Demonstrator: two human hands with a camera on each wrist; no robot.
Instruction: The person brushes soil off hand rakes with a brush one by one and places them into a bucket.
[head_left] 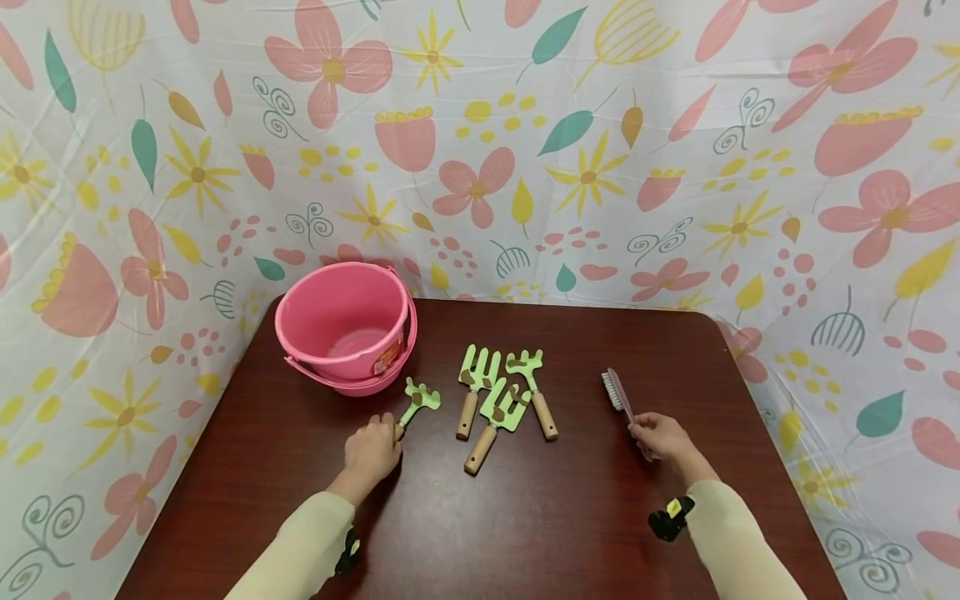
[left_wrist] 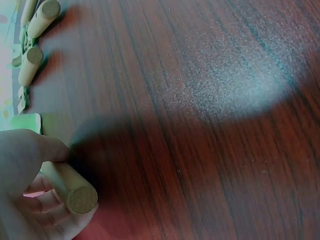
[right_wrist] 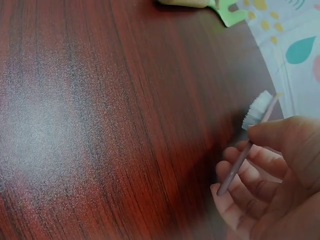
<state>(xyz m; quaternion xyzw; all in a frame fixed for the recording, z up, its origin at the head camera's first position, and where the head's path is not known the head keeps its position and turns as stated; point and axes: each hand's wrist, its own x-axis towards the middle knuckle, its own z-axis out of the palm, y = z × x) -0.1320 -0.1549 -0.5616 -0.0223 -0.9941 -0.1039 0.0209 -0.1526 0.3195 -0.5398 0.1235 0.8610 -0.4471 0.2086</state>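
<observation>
My left hand (head_left: 372,450) grips the wooden handle (left_wrist: 72,187) of a small green rake (head_left: 422,397), whose tines point away, just right of the pink bucket's base. In the left wrist view the left hand (left_wrist: 30,185) has its thumb and fingers around that handle. On the right, my right hand (head_left: 663,440) pinches the handle of a pinkish brush (head_left: 617,393) with white bristles facing left. In the right wrist view the thumb and fingers of the right hand (right_wrist: 280,175) hold the thin handle, white bristles (right_wrist: 257,110) beyond the thumb.
A pink bucket (head_left: 341,321) stands at the table's back left corner. Between the hands lie a green fork (head_left: 480,371), another green fork tool (head_left: 506,408) and a small green rake (head_left: 542,400), all wooden-handled. A patterned cloth (head_left: 480,150) hangs behind the brown table (head_left: 525,533).
</observation>
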